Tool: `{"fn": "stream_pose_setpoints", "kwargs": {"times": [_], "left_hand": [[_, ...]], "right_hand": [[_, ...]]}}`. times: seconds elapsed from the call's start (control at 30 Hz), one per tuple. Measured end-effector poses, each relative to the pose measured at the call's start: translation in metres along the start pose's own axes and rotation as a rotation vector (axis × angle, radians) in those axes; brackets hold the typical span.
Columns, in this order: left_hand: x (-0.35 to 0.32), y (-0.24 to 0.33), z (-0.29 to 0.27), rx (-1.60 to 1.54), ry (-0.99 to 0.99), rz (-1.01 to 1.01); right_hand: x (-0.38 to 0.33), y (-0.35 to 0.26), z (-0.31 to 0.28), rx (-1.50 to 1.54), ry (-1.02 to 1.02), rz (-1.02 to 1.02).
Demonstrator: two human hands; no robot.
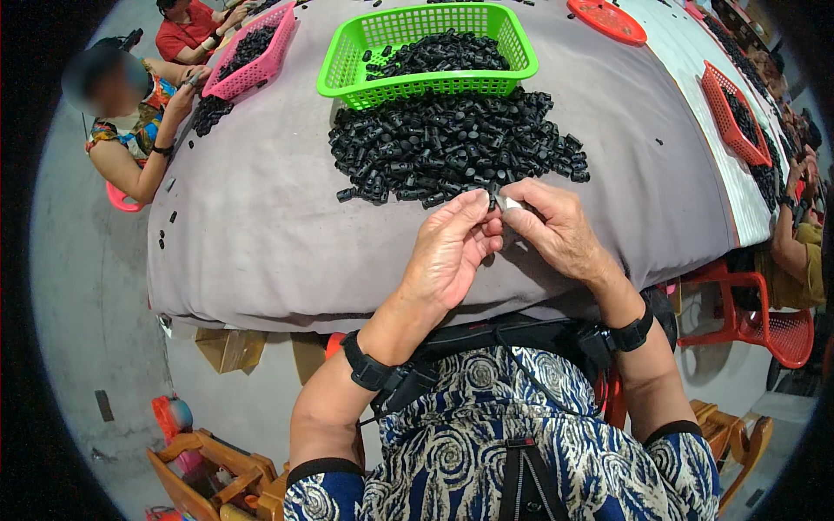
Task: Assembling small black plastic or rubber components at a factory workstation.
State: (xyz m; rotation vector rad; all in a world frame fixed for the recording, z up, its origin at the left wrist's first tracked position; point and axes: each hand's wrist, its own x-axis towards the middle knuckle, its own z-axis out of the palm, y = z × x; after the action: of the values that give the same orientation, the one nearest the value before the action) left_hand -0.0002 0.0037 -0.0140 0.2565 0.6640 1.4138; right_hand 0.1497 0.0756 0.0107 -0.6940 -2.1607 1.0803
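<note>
Over the near edge of a heap of small black plastic cylindrical parts [434, 143], my two hands meet fingertip to fingertip. My left hand [452, 243] pinches one small black part [493, 196] between thumb and forefinger, palm turned partly up. From the other side my right hand [556, 226] closes on a small whitish piece [508, 203] pressed against that part. What this piece is cannot be made out. Just beyond the heap stands a bright green plastic basket [339, 82], partly filled with more black parts.
A grey cloth covers the table [261, 234]. At the left, a person handles parts beside a pink basket [280, 43]. To the right are a red basket [725, 117] and a red round tray [608, 19]. Red chair [764, 330] and wooden chair [208, 469] stand nearby.
</note>
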Motion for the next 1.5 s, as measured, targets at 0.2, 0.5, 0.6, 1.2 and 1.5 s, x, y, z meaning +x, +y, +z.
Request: {"fn": "stream_pose_setpoints", "kwargs": {"times": [0.2, 0.5, 0.6, 1.2, 1.5], "left_hand": [[-0.001, 0.000, 0.001, 0.029, 0.022, 0.034], [0.001, -0.003, -0.004, 0.049, -0.011, 0.016], [0.002, -0.004, -0.006, 0.036, -0.024, 0.016], [0.001, -0.001, -0.002, -0.079, -0.032, -0.009], [0.001, -0.001, -0.002, -0.041, -0.053, -0.021]], "right_hand": [[0.001, -0.001, -0.002, -0.034, -0.019, -0.007], [0.000, 0.005, -0.002, -0.032, -0.020, -0.012], [0.000, 0.007, 0.000, 0.008, -0.026, 0.028], [0.001, 0.004, -0.002, 0.053, 0.020, -0.058], [0.000, 0.005, -0.005, -0.061, -0.037, -0.033]]}}
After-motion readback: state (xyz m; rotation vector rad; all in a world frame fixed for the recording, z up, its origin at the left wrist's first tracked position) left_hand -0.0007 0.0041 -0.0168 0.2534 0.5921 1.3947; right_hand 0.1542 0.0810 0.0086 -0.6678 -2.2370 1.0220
